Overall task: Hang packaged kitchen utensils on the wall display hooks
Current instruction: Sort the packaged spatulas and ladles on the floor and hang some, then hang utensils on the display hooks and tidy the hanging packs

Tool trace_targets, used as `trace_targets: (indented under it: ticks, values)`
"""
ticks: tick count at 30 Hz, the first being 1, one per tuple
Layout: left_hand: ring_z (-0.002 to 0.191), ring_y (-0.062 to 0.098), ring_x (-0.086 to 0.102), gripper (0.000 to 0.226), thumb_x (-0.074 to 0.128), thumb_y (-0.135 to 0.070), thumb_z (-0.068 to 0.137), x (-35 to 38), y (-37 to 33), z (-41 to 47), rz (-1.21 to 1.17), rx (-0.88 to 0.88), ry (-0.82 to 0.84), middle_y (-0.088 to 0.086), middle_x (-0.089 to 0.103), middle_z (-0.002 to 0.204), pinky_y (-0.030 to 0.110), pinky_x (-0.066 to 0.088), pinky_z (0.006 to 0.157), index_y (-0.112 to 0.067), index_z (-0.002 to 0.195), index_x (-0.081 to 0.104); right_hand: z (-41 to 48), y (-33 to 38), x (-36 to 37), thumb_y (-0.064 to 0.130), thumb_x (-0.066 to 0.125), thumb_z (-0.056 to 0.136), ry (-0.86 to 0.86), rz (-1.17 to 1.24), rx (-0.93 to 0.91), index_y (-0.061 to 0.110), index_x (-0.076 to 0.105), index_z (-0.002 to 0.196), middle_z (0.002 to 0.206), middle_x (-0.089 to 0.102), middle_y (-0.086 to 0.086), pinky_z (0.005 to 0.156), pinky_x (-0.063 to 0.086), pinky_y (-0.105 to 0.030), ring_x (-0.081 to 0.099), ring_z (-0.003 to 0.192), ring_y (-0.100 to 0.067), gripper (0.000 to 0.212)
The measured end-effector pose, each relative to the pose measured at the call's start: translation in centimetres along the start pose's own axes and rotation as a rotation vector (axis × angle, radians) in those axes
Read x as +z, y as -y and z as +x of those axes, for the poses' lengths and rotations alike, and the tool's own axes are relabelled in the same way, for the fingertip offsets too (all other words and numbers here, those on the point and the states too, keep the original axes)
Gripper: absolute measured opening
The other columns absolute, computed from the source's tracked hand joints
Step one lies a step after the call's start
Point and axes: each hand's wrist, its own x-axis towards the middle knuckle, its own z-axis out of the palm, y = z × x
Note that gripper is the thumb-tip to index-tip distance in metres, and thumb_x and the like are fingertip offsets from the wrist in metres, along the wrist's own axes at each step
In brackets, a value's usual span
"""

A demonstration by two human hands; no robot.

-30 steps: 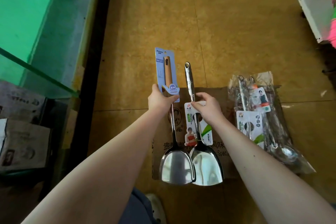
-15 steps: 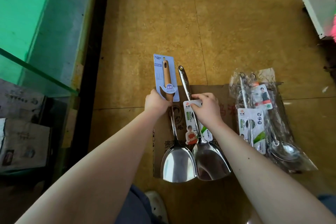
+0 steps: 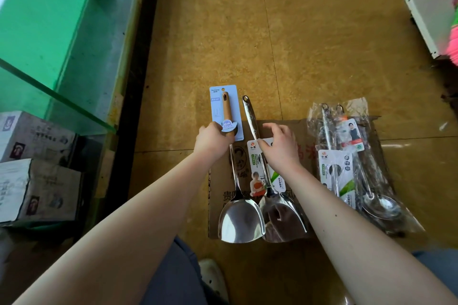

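Observation:
Two steel spatulas lie side by side on a flat piece of cardboard [image 3: 215, 208] on the floor. The left spatula [image 3: 240, 220] has a wooden handle on a blue card, and my left hand [image 3: 212, 142] grips it at the handle's lower end. The right spatula [image 3: 282, 218] is all steel with a white and green label. My right hand [image 3: 280, 148] is curled over its handle at the top of the label, thumb on the card's edge. No wall hooks are in view.
A clear bag of packaged ladles [image 3: 359, 171] lies on the cardboard to the right. A green glass counter [image 3: 49, 39] and stacked boxes [image 3: 37, 181] stand on the left. A white object [image 3: 428, 20] sits at the far right. My shoe [image 3: 213, 277] is below the spatulas.
Both hands have lowered the spatulas a little toward me, down onto the cardboard. The steel one's handle has tilted to the left.

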Motion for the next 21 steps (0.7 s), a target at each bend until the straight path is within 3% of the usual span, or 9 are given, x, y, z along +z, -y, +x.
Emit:
trace_targets:
  ticks: [7, 11, 15, 18, 21]
  values:
    - [0.105, 0.028, 0.057, 0.053, 0.067, -0.034, 0.084, -4.5, -5.9, -5.5, 0.127, 0.012, 0.103, 0.011, 0.050, 0.127, 0.034, 0.048, 0.076, -0.015, 0.130, 0.047, -4.3, 4.0, -6.0, 0.034, 0.053, 0.093, 0.029, -0.032, 0.030, 0.024, 0.043, 0.135, 0.135, 0.042, -0.004, 0.104, 0.035, -0.044, 0.038, 0.126, -0.026, 0.044]
    - [0.104, 0.026, 0.057, 0.049, 0.066, -0.032, 0.085, -9.7, -11.6, -10.7, 0.185, 0.007, 0.128, 0.009, 0.050, 0.127, 0.032, 0.048, 0.077, -0.016, 0.128, 0.048, -8.3, 8.5, -13.0, 0.035, 0.053, 0.093, 0.036, 0.021, 0.050, 0.023, 0.044, 0.134, 0.133, 0.044, -0.004, 0.100, 0.040, -0.041, 0.044, 0.122, -0.025, 0.044]
    - [0.105, 0.028, 0.058, 0.045, 0.065, -0.031, 0.085, -15.3, -18.7, -16.7, 0.198, 0.013, 0.144, 0.010, 0.053, 0.127, 0.038, 0.052, 0.087, -0.014, 0.125, 0.051, -12.2, 13.5, -21.9, 0.035, 0.052, 0.094, 0.016, 0.074, 0.046, 0.022, 0.043, 0.134, 0.132, 0.050, -0.004, 0.091, 0.048, -0.038, 0.051, 0.114, -0.022, 0.043]
    - [0.105, 0.026, 0.058, 0.045, 0.064, -0.031, 0.087, -18.8, -24.6, -21.5, 0.213, 0.052, 0.165, 0.009, 0.056, 0.124, 0.030, 0.046, 0.077, -0.012, 0.126, 0.051, -15.0, 16.9, -29.2, 0.036, 0.053, 0.094, -0.028, 0.104, 0.050, 0.022, 0.044, 0.133, 0.124, 0.056, -0.002, 0.085, 0.051, -0.039, 0.057, 0.106, -0.022, 0.043]
    - [0.088, 0.024, 0.059, 0.037, 0.060, -0.029, 0.089, -21.8, -31.0, -26.4, 0.218, 0.111, 0.188, 0.011, 0.064, 0.114, 0.026, 0.042, 0.070, -0.011, 0.121, 0.054, -17.7, 19.5, -36.4, 0.035, 0.054, 0.093, -0.092, 0.172, 0.058, 0.022, 0.045, 0.132, 0.124, 0.057, -0.002, 0.086, 0.051, -0.041, 0.055, 0.108, -0.021, 0.042]
